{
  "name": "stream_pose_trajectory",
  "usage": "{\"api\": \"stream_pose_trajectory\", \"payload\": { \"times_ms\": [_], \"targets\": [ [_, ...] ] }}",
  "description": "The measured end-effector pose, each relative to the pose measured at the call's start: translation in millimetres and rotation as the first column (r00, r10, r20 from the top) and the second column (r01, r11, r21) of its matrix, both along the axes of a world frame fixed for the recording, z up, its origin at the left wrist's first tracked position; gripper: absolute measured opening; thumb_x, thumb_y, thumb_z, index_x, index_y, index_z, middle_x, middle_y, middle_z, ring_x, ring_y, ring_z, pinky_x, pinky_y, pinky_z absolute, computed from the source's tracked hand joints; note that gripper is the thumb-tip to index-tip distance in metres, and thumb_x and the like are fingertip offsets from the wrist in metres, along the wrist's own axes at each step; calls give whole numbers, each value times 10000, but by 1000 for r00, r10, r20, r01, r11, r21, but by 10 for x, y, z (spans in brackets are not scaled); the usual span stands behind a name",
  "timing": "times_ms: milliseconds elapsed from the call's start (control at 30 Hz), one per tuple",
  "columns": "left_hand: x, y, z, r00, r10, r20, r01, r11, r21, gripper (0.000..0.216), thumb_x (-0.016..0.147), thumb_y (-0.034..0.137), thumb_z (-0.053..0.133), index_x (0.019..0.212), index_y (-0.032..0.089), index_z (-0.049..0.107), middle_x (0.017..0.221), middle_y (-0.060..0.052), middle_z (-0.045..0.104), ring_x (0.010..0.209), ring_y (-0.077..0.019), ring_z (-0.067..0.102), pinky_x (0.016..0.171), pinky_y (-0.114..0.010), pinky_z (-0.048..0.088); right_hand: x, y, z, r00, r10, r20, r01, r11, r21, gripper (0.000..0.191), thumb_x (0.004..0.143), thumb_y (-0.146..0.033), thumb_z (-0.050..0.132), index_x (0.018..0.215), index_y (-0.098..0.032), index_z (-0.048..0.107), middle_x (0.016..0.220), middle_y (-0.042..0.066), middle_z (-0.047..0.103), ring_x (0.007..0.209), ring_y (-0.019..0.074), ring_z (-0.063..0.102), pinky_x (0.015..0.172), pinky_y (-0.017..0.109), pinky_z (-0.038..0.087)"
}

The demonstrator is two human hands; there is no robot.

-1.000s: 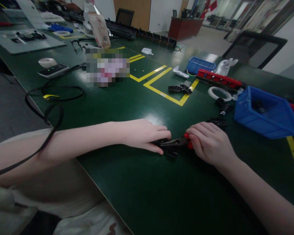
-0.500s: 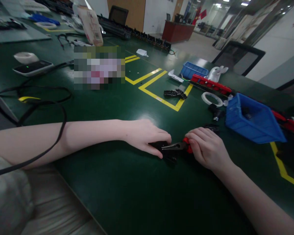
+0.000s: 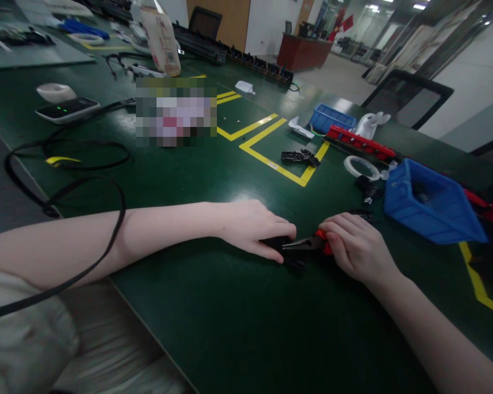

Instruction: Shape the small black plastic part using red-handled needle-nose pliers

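Red-handled needle-nose pliers [image 3: 306, 243] are gripped in my right hand [image 3: 355, 246], their narrow jaws pointing left. My left hand [image 3: 258, 230] lies low over the green table [image 3: 246, 328], with thumb and fingers closed around a dark black part [image 3: 276, 242]. The plier tips reach that black part beside my left thumb; whether they pinch it I cannot tell. More of the black material [image 3: 296, 264] shows just below the jaws. Another black piece [image 3: 362, 215] lies behind my right hand, partly covered.
A blue bin [image 3: 431, 208] stands at the right, near a roll of white tape [image 3: 361, 167] and a red strip [image 3: 359, 141]. Black parts [image 3: 299, 157] lie inside yellow tape lines. A black cable [image 3: 121, 219] crosses over my left forearm.
The whole view has shifted slightly, so everything appears a little further right. My hands, the pliers and the black part keep nearly the same positions relative to one another.
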State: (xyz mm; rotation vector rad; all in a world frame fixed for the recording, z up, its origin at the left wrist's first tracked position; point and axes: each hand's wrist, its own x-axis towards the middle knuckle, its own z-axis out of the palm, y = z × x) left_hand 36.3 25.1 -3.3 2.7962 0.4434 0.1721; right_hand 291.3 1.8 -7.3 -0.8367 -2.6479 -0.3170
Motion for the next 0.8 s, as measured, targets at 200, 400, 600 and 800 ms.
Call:
{"api": "stream_pose_trajectory", "payload": {
  "times_ms": [200, 400, 600, 800],
  "targets": [
    [-4, -16, 3, 1000, 21, -8, -21, 1000, 4, 316, 878, 452, 562, 1057, 194, 535, 935, -28, 671, 652, -133, 600, 511, -235, 335, -36, -39, -6, 1000, -16, 11, 15, 999, 37, 212, 908, -152, 403, 817, -140, 594, 791, 97, 647, 720, 187, 555, 636, 320, 428],
    [-8, -23, 11, 1000, 30, 8, -30, 999, -26, 299, 863, 430, 585, 1040, 192, 540, 874, -17, 668, 629, -125, 584, 503, -229, 319, -32, -49, -28, 999, -43, -26, 44, 998, 41, 200, 913, -179, 413, 819, -154, 588, 797, 84, 654, 731, 190, 557, 650, 325, 430],
    [-1, -20, -3, 999, 52, 8, -51, 998, -36, 329, 837, 462, 601, 1004, 186, 538, 837, -12, 661, 612, -124, 567, 491, -229, 308, -7, -47, -34, 995, -42, -92, 44, 999, 17, 177, 903, -158, 430, 831, -145, 591, 806, 88, 656, 740, 189, 566, 655, 323, 431],
    [8, -29, 1, 998, 54, 19, -54, 998, -18, 347, 816, 498, 606, 937, 180, 538, 812, -5, 647, 593, -115, 548, 482, -221, 302, 0, -48, -32, 995, -19, -95, 21, 1000, 22, 159, 889, -149, 445, 834, -139, 594, 804, 92, 656, 742, 195, 575, 656, 326, 434]
  ]
}}
